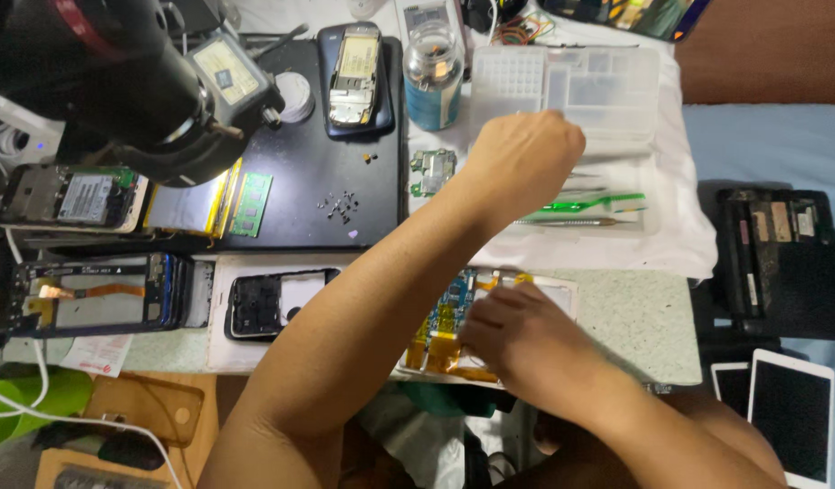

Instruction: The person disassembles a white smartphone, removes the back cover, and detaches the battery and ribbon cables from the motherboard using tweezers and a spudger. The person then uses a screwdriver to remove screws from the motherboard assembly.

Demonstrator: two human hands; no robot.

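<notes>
Left hand: the left hand (524, 156) reaches out across the surface (635, 317), fist loosely curled, knuckles up, over the clear plastic tool tray (608, 109); fingers are tucked under, so I cannot tell whether they pinch anything.
Right hand: the right hand (526, 340) lies flat, fingers spread and pressing down on the opened device with blue circuit board and orange flex cables (449, 317), which sits at the near edge of the surface, right in front of the person.
Tools: a green plastic pry tool (590, 205) and thin metal tweezers (571, 221) lie on the white cloth (680, 235) just beside the left hand.
Arm pose: left forearm stretched diagonally, crossing above the open device; right wrist bent inward.
Risk, screws: the scatter of tiny loose screws (341, 206) on the black mat (318, 163) looks easy to sweep off with that forearm.
Risk, cables: I'd judge pressure from the right hand could crease the orange cables.
Risk, bottle: the small clear glass bottle with blue label (433, 77) stands near the left wrist; a nudge could tip it.
</notes>
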